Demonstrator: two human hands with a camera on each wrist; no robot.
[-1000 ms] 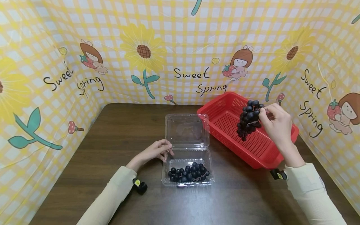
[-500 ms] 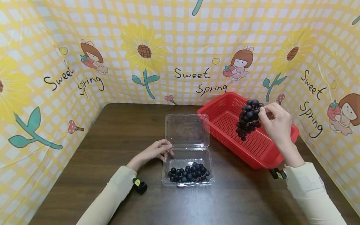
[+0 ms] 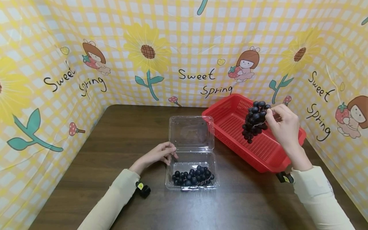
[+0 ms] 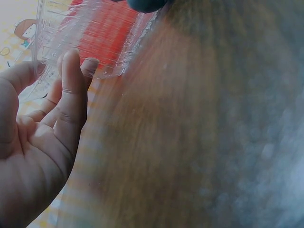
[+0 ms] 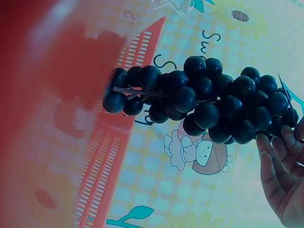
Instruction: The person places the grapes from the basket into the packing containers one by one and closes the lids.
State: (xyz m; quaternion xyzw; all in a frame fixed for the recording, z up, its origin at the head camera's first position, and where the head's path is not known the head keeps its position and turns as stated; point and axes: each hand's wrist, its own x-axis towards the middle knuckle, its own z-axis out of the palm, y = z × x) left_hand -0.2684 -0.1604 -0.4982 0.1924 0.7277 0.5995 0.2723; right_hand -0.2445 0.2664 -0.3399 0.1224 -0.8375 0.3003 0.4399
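My right hand (image 3: 284, 124) pinches a bunch of dark grapes (image 3: 254, 119) by its upper end, holding it up over the red basket (image 3: 239, 154). In the right wrist view the bunch (image 5: 206, 114) stretches away from the fingertips, bare stem showing at its far end. A clear plastic clamshell box (image 3: 191, 132) stands on the table, lid raised and tipped back. Another bunch of dark grapes (image 3: 192, 178) lies in its base. At the box's left side near the hinge, my left hand (image 3: 158, 154) holds the edge between thumb and fingers.
The red basket, with slotted walls and floor, sits at an angle at the back right, just beside the raised lid. A dark wooden table (image 3: 126, 131) carries everything. Yellow checked cloth (image 3: 115, 86) walls in the back and both sides.
Almost nothing differs. The held bunch and my right hand have shifted very slightly; my left hand stays at the box.
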